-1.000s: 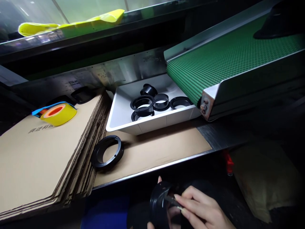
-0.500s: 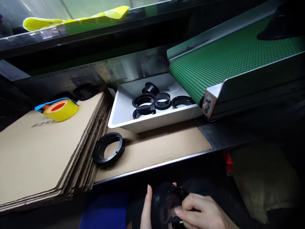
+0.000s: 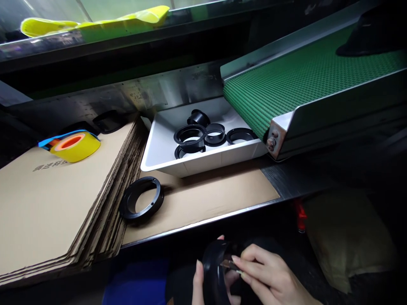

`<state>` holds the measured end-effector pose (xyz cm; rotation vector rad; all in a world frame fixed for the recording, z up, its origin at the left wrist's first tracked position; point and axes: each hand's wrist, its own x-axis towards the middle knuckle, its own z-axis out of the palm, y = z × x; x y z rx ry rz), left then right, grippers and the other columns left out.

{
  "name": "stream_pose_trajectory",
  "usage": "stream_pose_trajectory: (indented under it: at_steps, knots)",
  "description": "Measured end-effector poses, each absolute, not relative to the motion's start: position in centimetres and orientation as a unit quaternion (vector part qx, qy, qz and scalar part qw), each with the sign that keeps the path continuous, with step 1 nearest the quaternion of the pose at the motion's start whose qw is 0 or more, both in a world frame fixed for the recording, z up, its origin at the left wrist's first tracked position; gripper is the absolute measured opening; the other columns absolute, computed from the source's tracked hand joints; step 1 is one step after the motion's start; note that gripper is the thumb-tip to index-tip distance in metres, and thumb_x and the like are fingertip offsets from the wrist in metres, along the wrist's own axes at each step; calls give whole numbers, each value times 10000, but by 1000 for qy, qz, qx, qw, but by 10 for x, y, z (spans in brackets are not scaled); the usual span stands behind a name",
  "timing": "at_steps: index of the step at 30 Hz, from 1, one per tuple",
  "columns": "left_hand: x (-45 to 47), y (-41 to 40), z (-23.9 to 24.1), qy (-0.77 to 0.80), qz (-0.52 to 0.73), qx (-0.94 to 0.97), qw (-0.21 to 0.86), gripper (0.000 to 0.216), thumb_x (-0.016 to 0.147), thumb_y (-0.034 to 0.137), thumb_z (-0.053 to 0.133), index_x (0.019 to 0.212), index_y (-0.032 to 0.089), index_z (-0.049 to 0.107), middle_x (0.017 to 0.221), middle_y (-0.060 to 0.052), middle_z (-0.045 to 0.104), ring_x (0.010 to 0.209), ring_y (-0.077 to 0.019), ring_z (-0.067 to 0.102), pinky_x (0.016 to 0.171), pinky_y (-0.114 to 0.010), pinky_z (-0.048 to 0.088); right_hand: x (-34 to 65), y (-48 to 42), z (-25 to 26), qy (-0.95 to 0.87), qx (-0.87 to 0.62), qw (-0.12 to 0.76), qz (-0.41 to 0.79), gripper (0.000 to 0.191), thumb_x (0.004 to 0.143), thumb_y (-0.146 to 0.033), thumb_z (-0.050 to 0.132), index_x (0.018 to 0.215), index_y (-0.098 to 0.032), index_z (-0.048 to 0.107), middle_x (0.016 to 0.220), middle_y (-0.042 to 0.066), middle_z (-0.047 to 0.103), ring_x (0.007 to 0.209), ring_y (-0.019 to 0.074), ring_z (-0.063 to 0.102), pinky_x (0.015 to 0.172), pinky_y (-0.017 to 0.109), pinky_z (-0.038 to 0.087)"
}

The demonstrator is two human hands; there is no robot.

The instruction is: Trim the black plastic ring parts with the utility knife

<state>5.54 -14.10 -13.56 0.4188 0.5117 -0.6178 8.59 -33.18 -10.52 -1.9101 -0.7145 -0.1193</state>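
Low in the view, my left hand grips a black plastic ring from behind, holding it on edge. My right hand pinches a small metal blade between thumb and fingers. The blade's tip sits inside the ring, near its inner edge. Part of the ring is hidden by my fingers and the dark surroundings. Another black ring lies flat on the brown cardboard sheet, beyond the steel edge and out of reach of both fingertips.
A white tray holds several black rings beside a stack of corrugated cardboard sheets topped by a yellow tape roll. A green conveyor belt slopes down over the tray. A blue bin and a sack sit low.
My right hand and the blade have moved up from the ring's lower inner edge toward its middle. My left hand still holds the ring.
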Motion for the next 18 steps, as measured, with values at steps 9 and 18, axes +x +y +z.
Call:
stream_pose_trajectory:
  at_steps: [9, 18]
  knots:
    - [70, -135, -126, 260, -345, 183, 883, 720, 1008, 689, 470, 1418, 136, 681, 1247, -184, 722, 1200, -342, 675, 1060, -450, 505, 86, -336, -96, -350, -802, 479, -72, 335, 982, -69, 592, 1276, -174, 712, 873, 93, 713, 743, 178, 677, 666, 271, 579]
    - [63, -130, -114, 220, -350, 235, 880, 581, 1020, 586, 577, 1437, 182, 587, 1470, -147, 586, 1319, -306, 595, 1134, -559, 464, 81, -337, -97, -226, -788, 573, 23, 419, 1011, -70, 533, 1357, -243, 693, 940, 71, 658, 799, 144, 692, 705, 237, 596]
